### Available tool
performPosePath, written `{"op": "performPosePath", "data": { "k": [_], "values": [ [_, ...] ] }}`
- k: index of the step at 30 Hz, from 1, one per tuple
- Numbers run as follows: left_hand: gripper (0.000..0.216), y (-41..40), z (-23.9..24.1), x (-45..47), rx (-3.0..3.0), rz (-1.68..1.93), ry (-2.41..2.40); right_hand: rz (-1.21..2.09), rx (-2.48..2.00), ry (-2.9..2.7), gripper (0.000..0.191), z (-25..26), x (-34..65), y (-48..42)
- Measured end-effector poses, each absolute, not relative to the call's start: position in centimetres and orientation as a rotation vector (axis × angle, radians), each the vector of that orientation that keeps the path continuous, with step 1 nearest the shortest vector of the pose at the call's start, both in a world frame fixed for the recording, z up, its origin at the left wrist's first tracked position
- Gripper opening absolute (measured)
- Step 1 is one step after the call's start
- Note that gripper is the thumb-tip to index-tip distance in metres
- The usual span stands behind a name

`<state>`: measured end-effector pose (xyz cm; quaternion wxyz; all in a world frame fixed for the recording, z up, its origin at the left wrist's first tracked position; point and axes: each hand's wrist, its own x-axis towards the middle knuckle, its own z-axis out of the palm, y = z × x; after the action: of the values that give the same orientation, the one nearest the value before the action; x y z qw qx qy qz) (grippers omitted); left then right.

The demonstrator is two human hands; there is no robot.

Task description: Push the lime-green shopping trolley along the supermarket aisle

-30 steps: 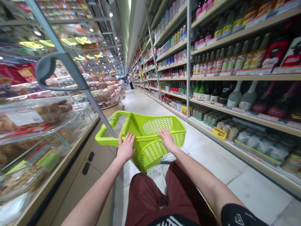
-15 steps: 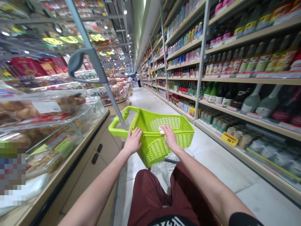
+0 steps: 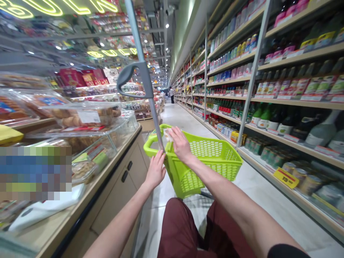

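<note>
A lime green shopping basket [image 3: 215, 157] on wheels stands on the aisle floor in front of my knees. Its grey pull handle [image 3: 142, 77] rises up and left from the near rim. My left hand [image 3: 156, 170] is closed round the lower part of that handle's pole, at the basket's near left corner. My right hand [image 3: 180, 143] rests on the near rim, fingers together over a small white thing [image 3: 168, 134] that I cannot make out.
A glass bakery counter [image 3: 80, 125] with packed pastries and wooden cabinet doors [image 3: 123, 186] runs along the left. Shelves of bottles and tins [image 3: 268, 107] line the right. The pale aisle floor [image 3: 185, 120] stretches ahead, where a person [image 3: 172, 95] stands far off.
The view has swung left and the basket sits further right. My left hand went from the rim to the handle pole. My right hand slid left along the rim with the white thing.
</note>
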<state>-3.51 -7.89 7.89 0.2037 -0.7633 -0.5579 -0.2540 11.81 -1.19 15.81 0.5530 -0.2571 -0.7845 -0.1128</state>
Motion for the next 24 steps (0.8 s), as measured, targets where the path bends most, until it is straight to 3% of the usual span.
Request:
{"op": "performPosePath", "data": {
  "k": [3, 6, 14, 24],
  "values": [
    [0.06, -8.3, 7.9, -4.0, -2.055, -0.72, -1.611, -0.429, -0.504, -1.883, 0.04, 21.0, 9.3, -0.8],
    [0.061, -8.8, 7.6, -4.6, -2.006, -0.715, -1.662, -0.54, -0.385, -2.067, 0.036, 21.4, 7.6, -0.5],
    [0.062, -10.5, 5.0, -6.8, -1.948, -0.695, -1.793, -0.567, -0.367, -2.233, 0.033, 9.0, 8.1, -1.9],
    [0.062, -11.9, 0.2, -4.6, -2.147, -0.48, -1.849, -0.407, -0.475, -2.426, 0.03, -2.8, 11.1, -3.9]
  ]
}}
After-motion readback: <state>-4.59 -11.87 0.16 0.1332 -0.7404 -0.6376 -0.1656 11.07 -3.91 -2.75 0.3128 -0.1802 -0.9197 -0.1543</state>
